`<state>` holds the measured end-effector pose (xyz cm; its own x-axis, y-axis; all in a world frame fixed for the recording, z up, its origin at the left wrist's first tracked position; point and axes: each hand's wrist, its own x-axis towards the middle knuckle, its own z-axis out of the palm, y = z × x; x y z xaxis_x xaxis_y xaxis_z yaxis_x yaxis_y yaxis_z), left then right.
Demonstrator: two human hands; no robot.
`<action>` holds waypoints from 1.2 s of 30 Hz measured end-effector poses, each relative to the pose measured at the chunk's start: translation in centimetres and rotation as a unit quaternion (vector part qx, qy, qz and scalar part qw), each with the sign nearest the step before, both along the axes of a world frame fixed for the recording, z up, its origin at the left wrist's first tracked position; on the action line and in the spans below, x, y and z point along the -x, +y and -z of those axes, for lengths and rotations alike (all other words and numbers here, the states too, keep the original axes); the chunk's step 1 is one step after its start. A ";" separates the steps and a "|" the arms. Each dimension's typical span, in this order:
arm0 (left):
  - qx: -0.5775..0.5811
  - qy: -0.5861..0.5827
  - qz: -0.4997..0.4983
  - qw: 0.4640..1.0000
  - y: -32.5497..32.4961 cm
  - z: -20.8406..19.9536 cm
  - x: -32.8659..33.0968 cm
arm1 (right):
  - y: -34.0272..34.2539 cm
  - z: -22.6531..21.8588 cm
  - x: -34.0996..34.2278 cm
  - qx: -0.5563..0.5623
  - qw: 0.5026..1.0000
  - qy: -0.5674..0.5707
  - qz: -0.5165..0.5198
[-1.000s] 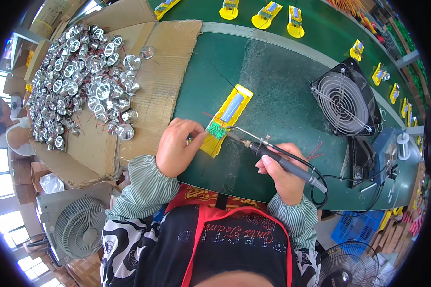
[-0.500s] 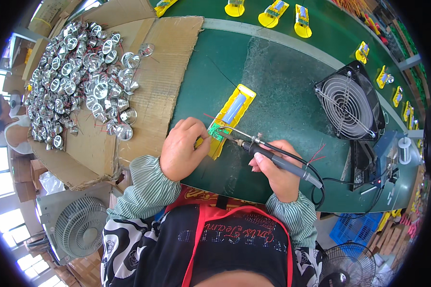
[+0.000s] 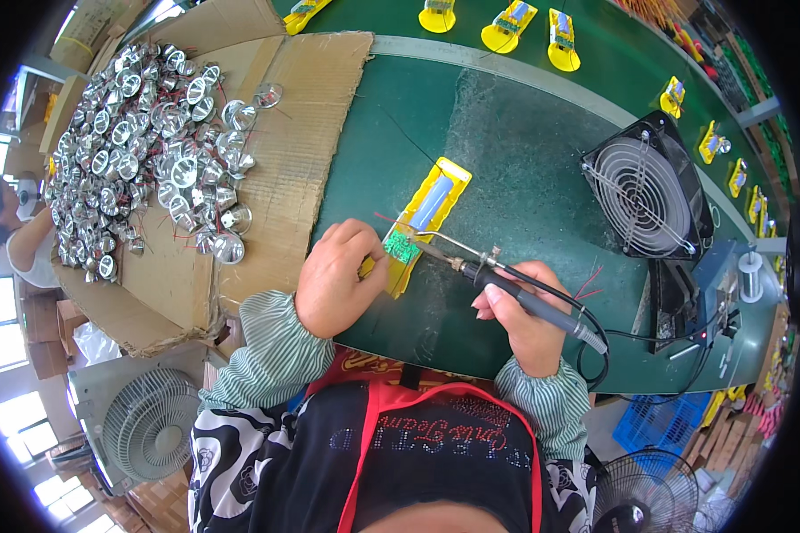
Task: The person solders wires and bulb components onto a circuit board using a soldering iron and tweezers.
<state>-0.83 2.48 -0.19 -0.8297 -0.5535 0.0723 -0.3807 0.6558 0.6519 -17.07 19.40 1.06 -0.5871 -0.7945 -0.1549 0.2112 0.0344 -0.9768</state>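
Right now, two hands are working a soldering iron [image 3: 507, 282] over a small green circuit board [image 3: 402, 247] on a green desk [image 3: 524, 178].

The left hand [image 3: 338, 277] is curling closed around the near end of a long yellow housing [image 3: 422, 222], pinning it and the circuit board to the desk near the middle of the view, while the right hand [image 3: 526, 324] is gripping the black handle of the soldering iron, whose metal tip is reaching left to the board's edge. A pale cylinder is lying inside the housing, just beyond the board. To the left, a heap of shiny silver reflector cups [image 3: 142, 151] is sitting on flattened cardboard [image 3: 293, 178]. To the right, a black fan [image 3: 644, 186] is standing tilted on the desk, and more yellow housings [image 3: 507, 27] are lying along the far edge.
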 end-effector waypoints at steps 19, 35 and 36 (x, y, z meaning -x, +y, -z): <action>0.167 -0.073 0.050 0.982 2.2 -1.8 0.4 | 3.6 0.7 2.8 0.028 0.997 0.009 0.066; -0.074 -0.020 0.145 0.986 -5.5 -4.6 27.6 | 5.6 0.9 5.6 0.009 0.989 -0.042 0.143; -0.059 0.019 0.170 0.983 -5.2 -3.3 30.9 | 5.9 1.4 5.8 0.009 0.988 -0.020 0.156</action>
<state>-31.73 -2.77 3.15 -0.9662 -0.2506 0.0599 -0.1253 0.6603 0.7405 -22.89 25.29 -0.34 -0.7973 -0.5792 -0.1697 0.2465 -0.0558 -0.9675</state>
